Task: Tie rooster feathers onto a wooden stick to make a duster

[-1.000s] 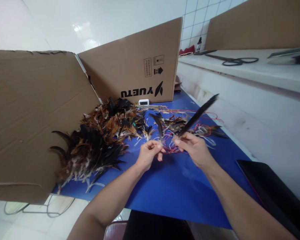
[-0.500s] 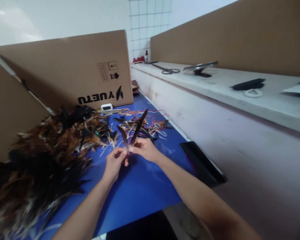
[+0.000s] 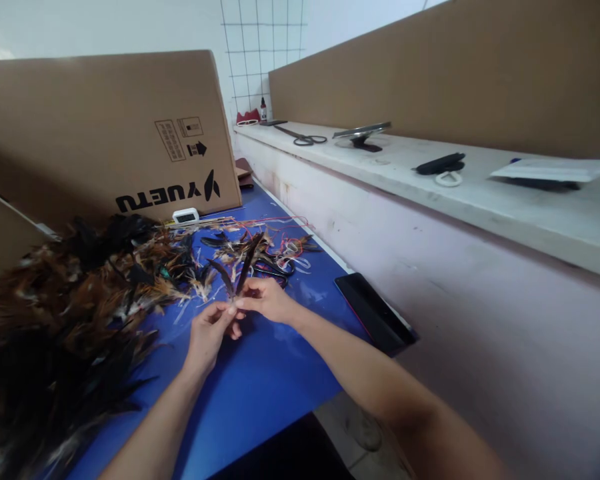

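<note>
Two dark feathers stand up in a V from my fingertips, a long feather (image 3: 247,262) on the right and a shorter feather (image 3: 223,273) on the left. My left hand (image 3: 207,330) is closed, thumb and fingers pinching the feathers at their lower ends. Touching it, my right hand (image 3: 267,300) pinches at the same spot, by the base of the longer feather. The quill ends are mostly hidden by my fingers. Both hands are held over the blue tabletop (image 3: 265,393).
A big pile of brown and black feathers (image 3: 80,300) covers the left. Behind it stand a cardboard box (image 3: 100,127) and a small white display (image 3: 185,216). Scissors (image 3: 275,268) and red threads lie beyond my hands. A phone (image 3: 375,313) lies at the right edge, below a white ledge (image 3: 380,157).
The view has turned slightly to the right, so everything appears shifted left. Both hands keep their pinch on the feathers, which stand at nearly the same angle.
</note>
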The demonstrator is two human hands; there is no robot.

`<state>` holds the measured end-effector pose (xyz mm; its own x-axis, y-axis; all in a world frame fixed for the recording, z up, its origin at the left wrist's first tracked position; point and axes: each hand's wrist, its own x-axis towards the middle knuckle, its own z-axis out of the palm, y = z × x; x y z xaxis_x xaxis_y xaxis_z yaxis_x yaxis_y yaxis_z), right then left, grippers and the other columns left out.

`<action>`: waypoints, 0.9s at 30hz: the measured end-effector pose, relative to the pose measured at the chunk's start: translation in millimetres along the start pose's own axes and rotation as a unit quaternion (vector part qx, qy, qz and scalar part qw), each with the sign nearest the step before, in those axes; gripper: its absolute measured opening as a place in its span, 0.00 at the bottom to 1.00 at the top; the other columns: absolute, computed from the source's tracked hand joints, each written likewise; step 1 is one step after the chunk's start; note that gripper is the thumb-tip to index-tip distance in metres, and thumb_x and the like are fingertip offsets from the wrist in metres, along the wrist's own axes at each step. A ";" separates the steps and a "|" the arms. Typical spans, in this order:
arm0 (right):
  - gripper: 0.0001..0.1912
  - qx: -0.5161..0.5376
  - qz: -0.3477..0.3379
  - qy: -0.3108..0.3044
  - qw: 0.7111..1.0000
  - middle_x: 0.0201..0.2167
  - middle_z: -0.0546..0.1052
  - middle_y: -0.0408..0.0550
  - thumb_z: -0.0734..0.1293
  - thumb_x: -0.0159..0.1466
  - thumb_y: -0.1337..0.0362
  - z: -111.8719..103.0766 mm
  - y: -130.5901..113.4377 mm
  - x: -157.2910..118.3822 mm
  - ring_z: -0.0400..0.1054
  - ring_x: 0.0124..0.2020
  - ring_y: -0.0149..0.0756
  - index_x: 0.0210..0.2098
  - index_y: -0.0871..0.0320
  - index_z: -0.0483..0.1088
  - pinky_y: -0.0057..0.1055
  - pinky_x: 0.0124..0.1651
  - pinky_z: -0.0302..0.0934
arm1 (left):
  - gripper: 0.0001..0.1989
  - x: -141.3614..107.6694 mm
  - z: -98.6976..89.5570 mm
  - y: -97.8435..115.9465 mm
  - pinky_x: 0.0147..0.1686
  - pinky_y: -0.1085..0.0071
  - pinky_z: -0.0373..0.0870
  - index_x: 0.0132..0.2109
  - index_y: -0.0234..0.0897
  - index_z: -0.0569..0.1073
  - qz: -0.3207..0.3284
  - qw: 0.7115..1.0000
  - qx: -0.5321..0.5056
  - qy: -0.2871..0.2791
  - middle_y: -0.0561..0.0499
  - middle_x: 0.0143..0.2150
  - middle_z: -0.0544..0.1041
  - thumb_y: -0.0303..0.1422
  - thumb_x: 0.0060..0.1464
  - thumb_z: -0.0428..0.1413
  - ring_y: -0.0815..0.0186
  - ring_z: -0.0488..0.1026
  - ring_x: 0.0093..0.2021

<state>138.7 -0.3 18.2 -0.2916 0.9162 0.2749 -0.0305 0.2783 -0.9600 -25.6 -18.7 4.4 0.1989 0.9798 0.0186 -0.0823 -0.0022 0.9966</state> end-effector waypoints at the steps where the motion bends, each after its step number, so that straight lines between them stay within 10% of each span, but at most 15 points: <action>1: 0.11 0.002 0.001 -0.002 1.000 0.23 0.68 0.40 0.70 0.53 0.59 -0.3 -0.1 0.2 0.62 0.26 0.28 0.25 0.59 0.67 0.27 0.31 0.57 | 0.11 0.2 -0.2 -0.2 0.20 0.74 0.67 0.31 0.32 0.73 -0.001 1.000 0.002 -0.002 0.50 0.26 0.76 0.37 0.47 0.60 0.72 0.69 0.18; 27: 0.12 0.067 0.060 -0.019 0.996 0.18 0.65 0.37 0.70 0.53 0.58 4.6 2.9 -1.6 0.55 0.19 0.25 0.26 0.60 0.65 0.25 0.23 0.48 | 0.13 -0.4 1.1 1.5 0.20 0.77 0.65 0.30 0.31 0.75 0.004 0.999 0.024 -0.020 0.51 0.21 0.74 0.39 0.49 0.59 0.74 0.66 0.16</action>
<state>134.6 -2.3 14.7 -0.3359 0.9286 0.1578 -0.1199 0.1240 -0.9850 -24.7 -19.4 5.9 0.2378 0.9709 0.0295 -0.0365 -0.0214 0.9991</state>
